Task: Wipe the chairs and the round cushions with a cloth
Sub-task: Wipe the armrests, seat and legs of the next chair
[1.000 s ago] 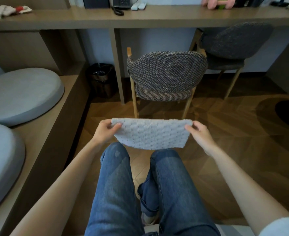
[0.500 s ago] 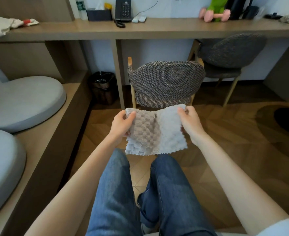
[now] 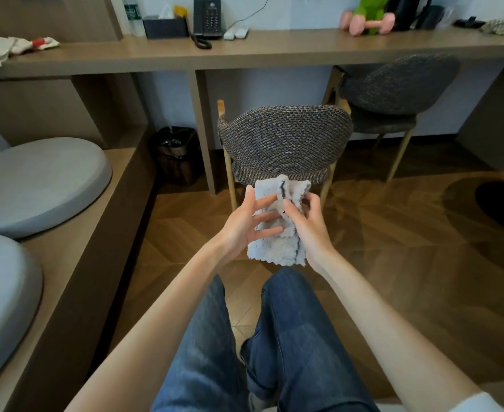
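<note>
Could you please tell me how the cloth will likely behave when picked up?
The cloth is probably floppy: it lies folded over itself and its lower edge hangs below the left hand and right hand. It seems light, held up with relaxed fingers. Its nubbly pile likely grips rather than slips.

Both forearms reach forward, hands close together. Left hand (image 3: 241, 224) fingers straight, flat on cloth (image 3: 274, 254); right hand (image 3: 308, 230) pinches cloth, fingers curled.

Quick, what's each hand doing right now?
Left hand: open, straight fingers resting on the cloth.
Right hand: closed on the cloth, pinching it.
</note>
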`<state>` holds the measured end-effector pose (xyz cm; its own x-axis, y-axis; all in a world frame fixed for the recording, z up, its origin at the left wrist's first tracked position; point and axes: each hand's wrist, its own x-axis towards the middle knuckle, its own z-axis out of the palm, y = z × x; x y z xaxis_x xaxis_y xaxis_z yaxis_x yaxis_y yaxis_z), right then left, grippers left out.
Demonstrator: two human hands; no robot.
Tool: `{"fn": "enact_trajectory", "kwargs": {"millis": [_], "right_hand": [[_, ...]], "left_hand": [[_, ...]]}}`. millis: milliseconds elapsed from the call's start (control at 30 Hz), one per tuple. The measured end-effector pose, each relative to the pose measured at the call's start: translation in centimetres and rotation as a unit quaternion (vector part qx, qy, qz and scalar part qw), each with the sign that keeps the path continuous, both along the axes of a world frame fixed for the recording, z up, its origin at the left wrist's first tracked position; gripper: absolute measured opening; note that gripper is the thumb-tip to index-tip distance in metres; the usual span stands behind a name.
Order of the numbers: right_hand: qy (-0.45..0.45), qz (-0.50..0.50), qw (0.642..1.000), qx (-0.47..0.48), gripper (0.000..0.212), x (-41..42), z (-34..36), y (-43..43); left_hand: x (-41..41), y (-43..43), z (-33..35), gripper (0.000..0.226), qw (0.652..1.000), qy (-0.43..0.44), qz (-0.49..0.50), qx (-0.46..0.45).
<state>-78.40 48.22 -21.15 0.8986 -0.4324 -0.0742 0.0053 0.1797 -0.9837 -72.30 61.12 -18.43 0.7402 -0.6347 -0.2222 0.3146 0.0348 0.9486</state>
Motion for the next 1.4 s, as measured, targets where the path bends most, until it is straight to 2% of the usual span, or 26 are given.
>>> {"fn": "enact_trajectory", "kwargs": {"millis": [67,133,267,333,400,500,600,667,733,800,900,1000,1133,1233,1400], "right_hand": [[0.019,-0.061,0.998,0.004,0.034,0.2,-0.2,-0.5],[0.035,-0.083,0.996,0.025,0.034,0.6,-0.4,-1.0],[0.026,-0.021,0.997,0.067,0.05,1.4,-0.4,-1.7],[0.021,-0.029,0.999,0.034,0.039,2.2,-0.7,-2.1],[0.027,-0.084,0.996,0.009,0.02,3.2,-0.9,-2.8],[0.023,-0.152,0.988,0.034,0.012,5.4,-0.8,-4.7],[0.011,-0.241,0.97,0.022,0.017,8.7,0.2,-7.6],[0.003,-0.309,0.951,-0.028,0.023,11.4,0.9,-9.5],[-0.007,-0.371,0.925,-0.084,0.028,14.2,1.2,-11.0],[-0.026,-0.422,0.9,-0.105,0.026,17.1,1.3,-12.0],[-0.057,-0.447,0.883,-0.135,0.022,20.9,0.6,-12.4],[-0.09,-0.436,0.876,-0.186,0.031,23.8,-1.2,-12.2],[-0.128,-0.439,0.855,-0.244,0.054,26.4,-5.3,-12.9],[-0.176,-0.462,0.832,-0.252,0.055,28.8,-8.4,-14.5],[-0.285,-0.533,0.746,-0.28,0.05,33.4,-10.8,-17.1]], "left_hand": [[0.4,0.1,0.3,0.064,0.999,-0.012,-0.025,0.015],[0.9,0.0,0.5,0.065,0.997,-0.04,-0.054,0.033],[2.1,-1.0,0.1,0.072,0.989,-0.082,-0.091,0.078],[3.3,-1.6,-0.1,0.077,0.992,-0.053,-0.095,0.067],[5.0,-2.1,-0.1,0.078,0.991,-0.043,-0.11,0.063],[7.9,-3.2,0.5,0.065,0.986,-0.096,-0.11,0.083],[12.0,-5.1,1.2,0.04,0.97,-0.215,-0.028,0.106],[15.4,-6.3,1.4,0.033,0.938,-0.326,0.043,0.11],[18.8,-7.5,1.4,0.036,0.89,-0.427,0.092,0.127],[22.2,-8.9,1.1,0.043,0.846,-0.491,0.12,0.167],[26.3,-11.1,0.5,0.052,0.805,-0.546,0.098,0.211],[29.1,-12.8,-1.0,0.052,0.761,-0.608,0.063,0.216],[32.0,-14.1,-3.7,0.046,0.702,-0.685,0.112,0.159],[33.1,-15.3,-5.6,0.046,0.64,-0.733,0.205,0.103],[34.9,-17.8,-6.9,0.044,0.535,-0.772,0.342,0.01]]}}
